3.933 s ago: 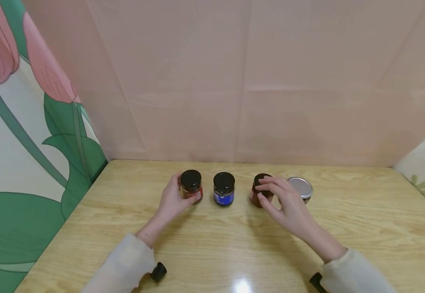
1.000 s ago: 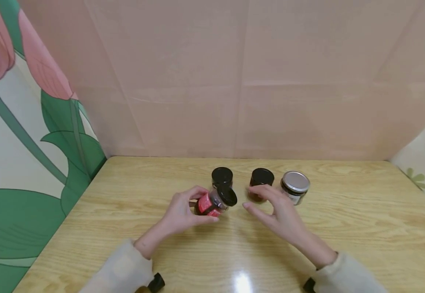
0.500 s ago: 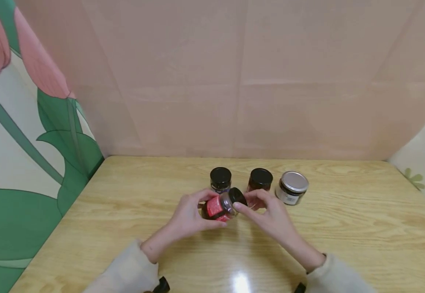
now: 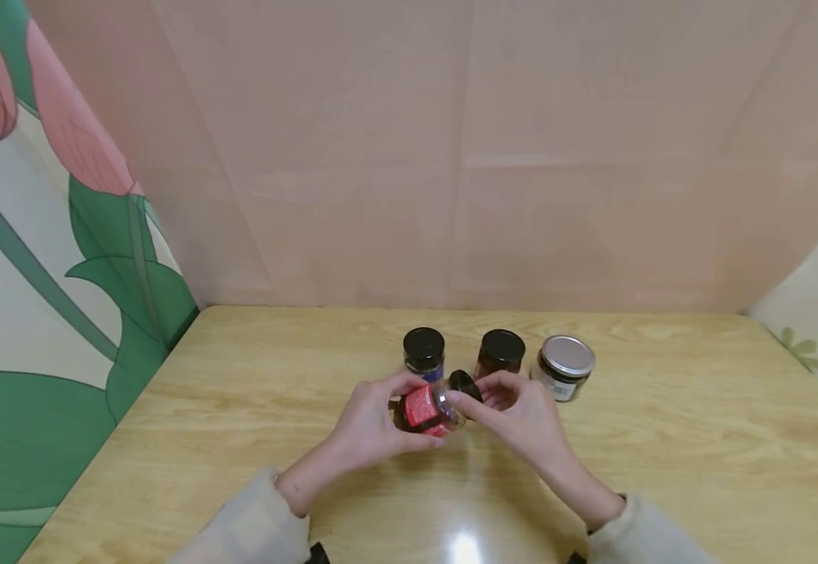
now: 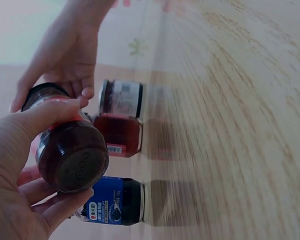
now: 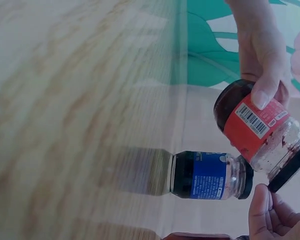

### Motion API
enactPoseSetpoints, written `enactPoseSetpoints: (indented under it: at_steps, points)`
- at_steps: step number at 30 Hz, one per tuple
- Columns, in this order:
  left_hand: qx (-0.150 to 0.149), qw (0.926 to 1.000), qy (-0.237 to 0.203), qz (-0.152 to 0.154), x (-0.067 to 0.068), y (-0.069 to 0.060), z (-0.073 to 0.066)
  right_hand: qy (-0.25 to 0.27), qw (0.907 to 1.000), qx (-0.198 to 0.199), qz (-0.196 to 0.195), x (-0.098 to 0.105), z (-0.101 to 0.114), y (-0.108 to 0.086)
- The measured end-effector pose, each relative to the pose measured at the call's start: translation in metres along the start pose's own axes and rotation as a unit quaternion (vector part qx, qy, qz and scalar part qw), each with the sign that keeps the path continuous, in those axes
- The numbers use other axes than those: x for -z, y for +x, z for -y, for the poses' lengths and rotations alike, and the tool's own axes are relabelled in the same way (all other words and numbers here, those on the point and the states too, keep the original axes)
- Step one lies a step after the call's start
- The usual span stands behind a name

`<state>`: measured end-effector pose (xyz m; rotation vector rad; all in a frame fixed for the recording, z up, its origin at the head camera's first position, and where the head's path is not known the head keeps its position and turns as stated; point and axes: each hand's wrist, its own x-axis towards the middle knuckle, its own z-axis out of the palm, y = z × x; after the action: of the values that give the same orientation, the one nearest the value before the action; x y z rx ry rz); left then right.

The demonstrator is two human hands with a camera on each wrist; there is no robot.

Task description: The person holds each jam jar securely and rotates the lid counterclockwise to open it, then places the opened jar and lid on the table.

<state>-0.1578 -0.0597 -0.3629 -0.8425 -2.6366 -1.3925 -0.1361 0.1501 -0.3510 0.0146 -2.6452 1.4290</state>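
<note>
A glass jar with a red label is held off the table by my left hand, whose thumb and fingers wrap its body. The jar lies tilted, its black lid toward the right. At that lid, my right hand pinches the rim between thumb and fingers. Dark contents fill the lower part of the jar in the right wrist view, with a barcode on its label. Just behind the hands stands a blue-labelled jar with a black lid.
A dark red jar with a black lid and a silver-lidded jar with a pale label stand upright to the right of the blue one. The wooden table meets a pink backdrop behind them.
My left hand lifted the red-labelled jar from the left end of the row, tilted it and brought it rightward. My right hand left the dark red jar and came onto the lid.
</note>
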Motion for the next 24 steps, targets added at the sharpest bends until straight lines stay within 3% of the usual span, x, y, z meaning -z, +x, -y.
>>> enactPoseSetpoints:
  at_steps: [5, 9, 14, 19, 21, 24]
  points:
    - [0.007, 0.9999, -0.012, 0.001, 0.001, -0.001, 0.001, 0.018, 0.9998, 0.005, 0.005, -0.001, -0.001, 0.0]
    - [0.016, 0.9994, -0.029, 0.005, 0.002, 0.0, 0.001, 0.045, 0.9967, 0.058, 0.034, 0.003, -0.002, 0.003]
    - [0.024, 0.9983, -0.05, 0.015, 0.003, -0.001, 0.002, 0.094, 0.9762, 0.154, 0.12, 0.012, -0.008, 0.005]
    - [0.019, 0.9976, -0.061, 0.024, 0.004, -0.001, 0.003, 0.119, 0.9574, 0.188, 0.183, 0.019, -0.013, 0.007]
    - [0.02, 0.9974, -0.064, 0.026, 0.004, -0.001, 0.002, 0.116, 0.9569, 0.186, 0.191, 0.021, -0.014, 0.007]
    - [0.023, 0.9976, -0.061, 0.026, 0.004, 0.0, 0.002, 0.094, 0.9645, 0.176, 0.173, 0.02, -0.013, 0.006]
